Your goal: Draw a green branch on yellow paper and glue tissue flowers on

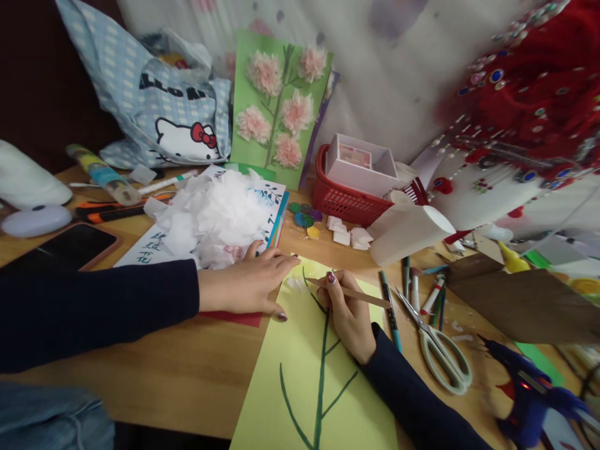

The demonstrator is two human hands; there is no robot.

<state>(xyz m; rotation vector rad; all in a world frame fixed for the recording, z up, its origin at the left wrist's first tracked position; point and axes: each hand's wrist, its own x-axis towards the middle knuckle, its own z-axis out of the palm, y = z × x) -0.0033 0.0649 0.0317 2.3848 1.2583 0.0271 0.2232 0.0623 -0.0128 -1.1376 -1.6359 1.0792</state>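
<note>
The yellow sheet (302, 356) lies flat at six o'clock, a green branching stem (321, 375) drawn up it towards twelve; over its far part, a slim wooden stick (368, 297) slants, tip towards nine.

1. Light-brown wooden surface (187, 387).
2. Yellow sheet (302, 350) lying flat, drawn with green lines.
3. Pale-handled scissors (427, 329), right of the sheet, beside a pen (392, 319).
4. Red basket (347, 205) toward the back, near coloured discs (308, 220).
5. Dark-screened phone (60, 247) at the left.
</note>
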